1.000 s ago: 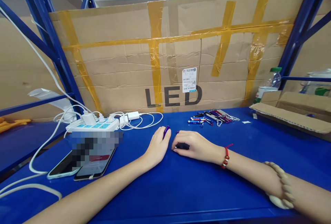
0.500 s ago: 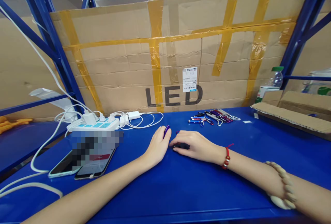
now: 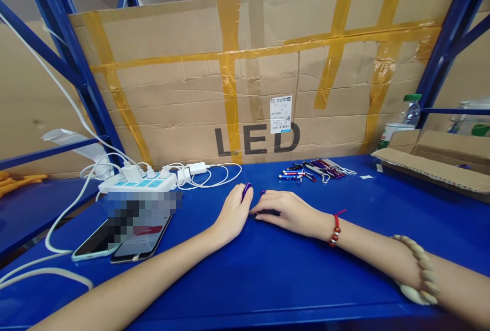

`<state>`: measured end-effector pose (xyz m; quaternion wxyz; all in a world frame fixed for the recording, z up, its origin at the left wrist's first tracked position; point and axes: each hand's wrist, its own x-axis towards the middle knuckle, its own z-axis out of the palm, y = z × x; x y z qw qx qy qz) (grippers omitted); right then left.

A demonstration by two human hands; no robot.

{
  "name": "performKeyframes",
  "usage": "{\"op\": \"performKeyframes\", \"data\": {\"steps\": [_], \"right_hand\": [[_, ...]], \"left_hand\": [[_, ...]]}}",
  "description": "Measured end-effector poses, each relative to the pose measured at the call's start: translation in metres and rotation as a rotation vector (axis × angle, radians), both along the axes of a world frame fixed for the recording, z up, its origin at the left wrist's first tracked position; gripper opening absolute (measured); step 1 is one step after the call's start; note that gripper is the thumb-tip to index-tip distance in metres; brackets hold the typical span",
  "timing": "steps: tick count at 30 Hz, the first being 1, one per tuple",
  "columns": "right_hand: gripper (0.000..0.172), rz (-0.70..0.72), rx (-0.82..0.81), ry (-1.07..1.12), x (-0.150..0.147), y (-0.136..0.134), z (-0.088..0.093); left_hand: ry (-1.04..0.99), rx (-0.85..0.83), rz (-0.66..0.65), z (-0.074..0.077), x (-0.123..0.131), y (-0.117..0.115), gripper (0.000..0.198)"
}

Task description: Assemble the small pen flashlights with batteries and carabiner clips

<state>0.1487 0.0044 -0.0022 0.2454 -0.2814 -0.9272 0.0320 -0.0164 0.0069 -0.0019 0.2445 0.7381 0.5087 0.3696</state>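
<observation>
My left hand (image 3: pixel 234 212) is closed around a slim purple metal tube (image 3: pixel 247 189), like a small penlight body. One end of the tube shows above the thumb; the rest is hidden in the palm. Just right of it, my right hand (image 3: pixel 285 209) rests low over the table with curled fingers. A small purple metal part (image 3: pixel 263 193) peeks out behind its knuckles, mostly hidden by the fingers. The fingertips of the right hand come close to the left thumb. Beyond the hands lies a pile of small metal penlights (image 3: pixel 316 170) with clips, in blue, red, purple, silver and black.
Two phones (image 3: pixel 143 244) lie at the left, before a white power strip (image 3: pixel 153 183) with chargers and loose cables. An open cardboard box (image 3: pixel 432 170) and a green-capped bottle (image 3: pixel 401 119) stand at the right. A taped cardboard sheet (image 3: pixel 184 96) closes the back of the blue table (image 3: pixel 248 280).
Both hands stay nearly in place, with the purple tube still in the left. The right fingers have settled slightly lower over the table, and the view has shifted a little.
</observation>
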Motion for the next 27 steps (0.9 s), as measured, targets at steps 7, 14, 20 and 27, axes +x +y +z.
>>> {"op": "performKeyframes", "data": {"steps": [7, 14, 20, 27], "right_hand": [[0.019, -0.17, -0.274, 0.465, -0.001, 0.006, 0.0], [0.029, -0.274, -0.503, 0.824, 0.001, 0.017, 0.0], [0.021, -0.242, -0.43, 0.76, 0.001, 0.015, 0.001], [0.021, -0.253, -0.35, 0.711, 0.004, 0.017, 0.001]], "left_hand": [[-0.025, 0.049, -0.076, -0.002, -0.003, 0.001, 0.031], [0.047, 0.112, -0.179, -0.005, -0.002, 0.003, 0.021], [0.072, 0.119, -0.223, -0.003, -0.001, 0.002, 0.018], [0.026, 0.125, -0.26, -0.001, -0.002, -0.001, 0.019]]}}
